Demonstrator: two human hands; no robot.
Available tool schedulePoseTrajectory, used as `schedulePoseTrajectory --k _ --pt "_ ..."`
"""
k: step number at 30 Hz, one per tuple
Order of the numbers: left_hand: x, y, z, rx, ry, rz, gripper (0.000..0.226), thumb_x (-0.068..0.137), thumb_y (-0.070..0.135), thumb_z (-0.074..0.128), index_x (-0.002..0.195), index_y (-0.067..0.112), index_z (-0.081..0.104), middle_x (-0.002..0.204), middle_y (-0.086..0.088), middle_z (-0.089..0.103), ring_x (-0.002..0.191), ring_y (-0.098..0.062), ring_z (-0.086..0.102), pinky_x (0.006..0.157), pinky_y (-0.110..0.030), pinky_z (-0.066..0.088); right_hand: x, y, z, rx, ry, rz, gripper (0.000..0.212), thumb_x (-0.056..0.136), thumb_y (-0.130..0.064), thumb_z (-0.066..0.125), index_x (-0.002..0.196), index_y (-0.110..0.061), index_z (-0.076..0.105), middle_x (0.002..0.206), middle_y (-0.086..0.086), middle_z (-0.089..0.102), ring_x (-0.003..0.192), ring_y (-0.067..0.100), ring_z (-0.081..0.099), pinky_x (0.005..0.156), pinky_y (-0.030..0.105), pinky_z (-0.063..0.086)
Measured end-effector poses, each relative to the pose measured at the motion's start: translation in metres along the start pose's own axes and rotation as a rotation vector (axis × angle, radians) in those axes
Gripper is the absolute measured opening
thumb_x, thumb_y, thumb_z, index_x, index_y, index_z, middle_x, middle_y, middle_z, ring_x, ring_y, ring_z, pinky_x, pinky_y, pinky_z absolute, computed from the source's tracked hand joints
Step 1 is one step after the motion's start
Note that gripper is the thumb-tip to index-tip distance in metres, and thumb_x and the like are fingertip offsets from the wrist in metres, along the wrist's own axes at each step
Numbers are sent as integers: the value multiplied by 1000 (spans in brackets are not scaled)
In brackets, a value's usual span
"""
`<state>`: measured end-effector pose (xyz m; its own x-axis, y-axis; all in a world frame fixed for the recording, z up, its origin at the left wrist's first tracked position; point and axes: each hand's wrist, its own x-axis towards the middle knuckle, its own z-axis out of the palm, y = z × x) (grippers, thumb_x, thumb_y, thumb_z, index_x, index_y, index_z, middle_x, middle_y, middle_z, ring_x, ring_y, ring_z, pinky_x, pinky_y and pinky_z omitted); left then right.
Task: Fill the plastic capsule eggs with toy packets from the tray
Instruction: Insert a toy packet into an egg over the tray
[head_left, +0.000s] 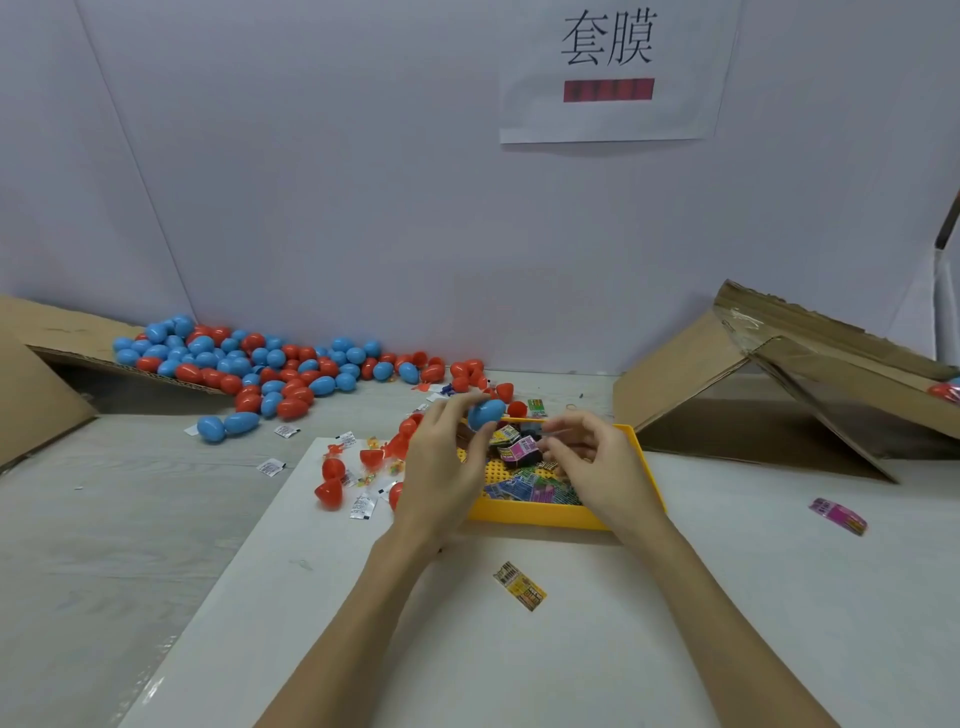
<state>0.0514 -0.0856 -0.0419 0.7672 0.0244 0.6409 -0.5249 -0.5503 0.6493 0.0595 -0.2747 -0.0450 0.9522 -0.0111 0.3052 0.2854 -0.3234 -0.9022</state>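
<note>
Cardboard (36, 364) lies folded at the far left, and a heap of blue and red capsule eggs (260, 364) spills from it along the far wall. Nearer, on a white board (467, 649), loose red egg halves (332, 480) and small white sachets (362, 505) are scattered just left of the hands. The left hand (441, 467) has its fingers curled round a blue egg (485, 413), holding it over the far left corner of the yellow tray (540, 512). Toy packets (524, 483) lie heaped inside the tray. The right hand (592, 462) hovers over the tray's middle with fingers bent toward a pink packet (522, 449); whether it actually pinches anything cannot be made out. One yellow packet (519, 592) lies on the board near the person. Farther right a pink packet on the table (839, 515) sits well apart from the tray, and more cardboard sheets (779, 384) lean at the far right.
</note>
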Motion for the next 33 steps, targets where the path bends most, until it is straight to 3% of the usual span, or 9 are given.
schedulePoseTrajectory --k 2,6,11,15,19,25,28,30,33 --pt "2 -3 -3 44 59 -46 33 99 15 66 131 16 61 120 1 60 91 -7 60 80 -14 51 1 3 2 -199 13 -8 15 96 -5 70 109 -13 71 101 0 74 96 13 70 82 25 59" --pt "2 -5 -3 89 101 -98 34 98 12 67 131 14 62 121 -2 60 86 4 55 74 -4 46 0 -2 9 -407 -34 -19 23 83 -31 86 101 -22 75 94 -8 72 85 3 66 67 11 50" --pt "2 -6 -2 97 79 -106 33 98 13 67 130 17 62 121 -2 60 90 1 55 77 -6 45 7 -7 8 -536 -174 105 32 79 -41 88 103 -22 76 96 -6 72 82 4 64 63 14 47" --pt "1 -10 0 96 59 -94 31 98 14 66 129 20 61 118 1 60 95 -6 56 82 -18 52 10 -5 7 -493 -209 123 21 86 -25 84 104 -18 76 86 -1 73 74 7 62 64 17 50" --pt "1 -13 1 96 33 -92 31 98 16 67 129 21 62 117 3 60 101 -12 59 84 -28 57 7 -2 5 -470 -162 71 4 94 -22 75 98 -22 75 90 -3 73 83 10 66 71 21 56" --pt "1 -12 2 107 10 -62 32 98 18 67 130 19 62 117 3 62 100 -11 59 86 -27 55 2 0 9 -372 -50 7 22 103 -29 62 102 -15 80 92 -4 74 88 8 67 70 22 54" --pt "1 -10 2 63 -5 -51 32 99 21 67 130 19 62 117 6 64 101 -6 58 85 -13 49 0 0 10 -279 57 3 20 101 -29 65 107 -17 80 87 -12 72 82 1 66 64 15 50" --pt "1 -6 3 13 -19 -47 29 99 26 65 127 19 63 112 11 63 100 -2 59 82 -7 46 0 0 9 -205 110 -11 20 100 -28 67 110 -17 80 85 -15 72 84 1 68 70 22 58" --pt "0 1 4 -78 -36 -71 20 99 34 63 115 23 65 102 15 63 95 2 59 77 -10 47 1 2 6 -43 121 12 19 99 -24 69 111 -15 80 93 -11 78 94 6 72 85 31 61"
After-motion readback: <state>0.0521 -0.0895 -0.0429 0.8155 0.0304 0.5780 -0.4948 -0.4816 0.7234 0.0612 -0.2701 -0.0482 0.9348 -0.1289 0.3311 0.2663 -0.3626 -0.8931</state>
